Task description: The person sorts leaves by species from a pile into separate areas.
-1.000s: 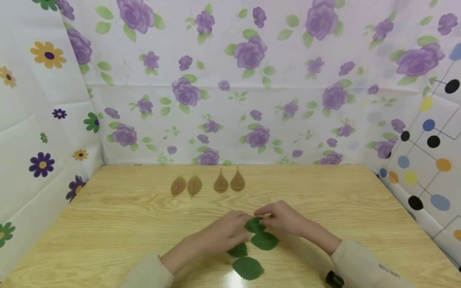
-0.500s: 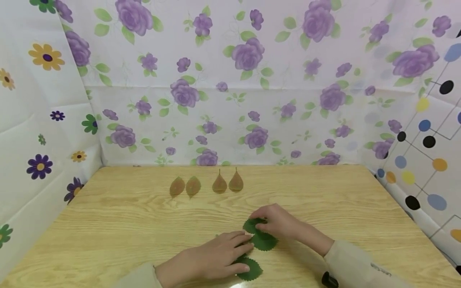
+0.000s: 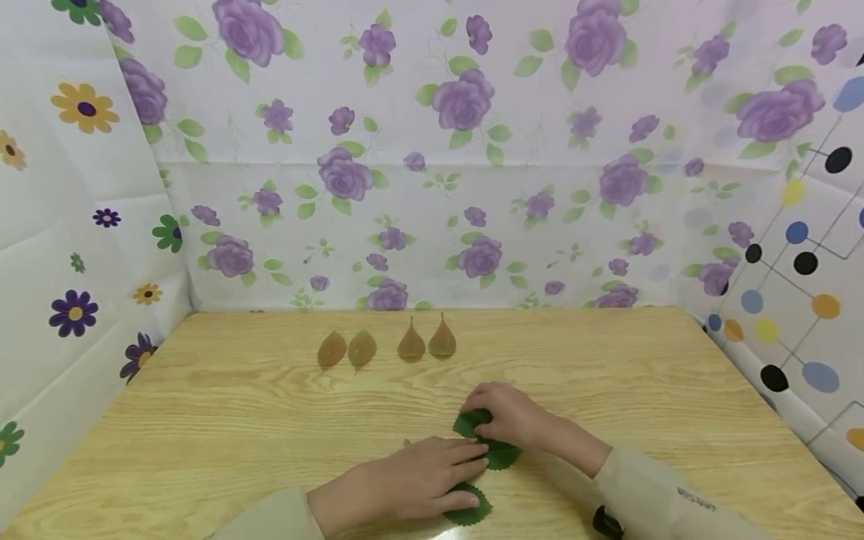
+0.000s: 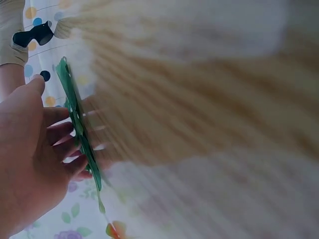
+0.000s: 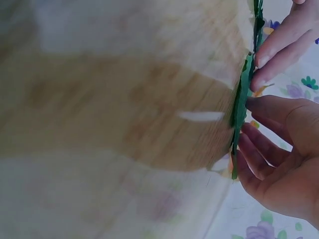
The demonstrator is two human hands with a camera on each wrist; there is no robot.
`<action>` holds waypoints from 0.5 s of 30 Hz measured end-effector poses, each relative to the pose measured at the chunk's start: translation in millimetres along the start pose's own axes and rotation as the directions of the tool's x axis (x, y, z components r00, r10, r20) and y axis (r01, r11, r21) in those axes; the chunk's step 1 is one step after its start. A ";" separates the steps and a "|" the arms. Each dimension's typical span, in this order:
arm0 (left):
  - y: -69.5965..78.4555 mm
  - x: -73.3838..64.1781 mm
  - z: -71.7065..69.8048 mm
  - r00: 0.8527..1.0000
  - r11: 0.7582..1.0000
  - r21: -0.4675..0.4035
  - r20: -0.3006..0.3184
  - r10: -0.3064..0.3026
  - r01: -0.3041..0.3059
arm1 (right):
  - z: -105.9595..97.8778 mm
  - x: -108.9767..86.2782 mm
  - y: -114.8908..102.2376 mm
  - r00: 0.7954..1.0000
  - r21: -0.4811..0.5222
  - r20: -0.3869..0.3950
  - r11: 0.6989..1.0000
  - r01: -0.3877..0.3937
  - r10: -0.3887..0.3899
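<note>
Several flat, dark-green, saw-edged leaves (image 3: pixel 475 515) are lying on the pale wood-grain table (image 3: pixel 270 424), the left hand (image 3: pixel 428 476) resting outstretched fingers over them, the right hand (image 3: pixel 511 415) touching them with loosely bent, relaxed fingers. Beyond, two reddish-brown oval leaves (image 3: pixel 362 349) are lying beside two brown teardrop-shaped leaves (image 3: pixel 412 348).

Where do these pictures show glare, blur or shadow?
Head view: small bright glare on the tabletop at the picture's bottom, soft shadow beside the right sleeve; left wrist view: dim, the tabletop smeared into streaks; right wrist view: also dim, tabletop blurred, the green leaves clearer.
</note>
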State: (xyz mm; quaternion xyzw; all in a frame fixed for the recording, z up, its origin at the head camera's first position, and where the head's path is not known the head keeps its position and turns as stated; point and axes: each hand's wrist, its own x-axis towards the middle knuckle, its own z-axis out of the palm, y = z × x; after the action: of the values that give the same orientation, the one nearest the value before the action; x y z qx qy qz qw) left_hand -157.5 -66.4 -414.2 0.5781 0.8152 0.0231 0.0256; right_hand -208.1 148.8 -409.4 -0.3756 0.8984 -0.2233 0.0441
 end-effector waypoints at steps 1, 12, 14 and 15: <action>0.0 0.4 0.0 1.000 1.000 0.000 0.007 -0.002 0.002 | 0.0 0.6 -0.1 1.000 0.005 0.002 1.000 -0.003 0.003; 5.6 5.0 -7.0 1.000 0.997 0.070 -0.019 -0.019 0.021 | -3.6 2.2 0.9 1.000 0.051 0.008 0.998 -0.025 0.024; 5.7 5.9 -5.5 0.999 0.996 0.089 -0.030 -0.013 0.016 | -3.7 3.1 1.7 0.999 0.070 0.014 0.997 -0.043 0.042; 5.8 6.4 -4.7 0.999 0.995 0.097 -0.034 -0.012 0.015 | -4.0 3.3 1.8 0.999 0.080 0.016 0.995 -0.052 0.051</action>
State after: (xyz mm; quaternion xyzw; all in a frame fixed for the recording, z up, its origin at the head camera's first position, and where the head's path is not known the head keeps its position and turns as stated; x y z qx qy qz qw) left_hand -154.4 -58.5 -409.2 0.5727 0.8196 -0.0074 -0.0160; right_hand -212.7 149.1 -406.3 -0.3519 0.8976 -0.2556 0.0713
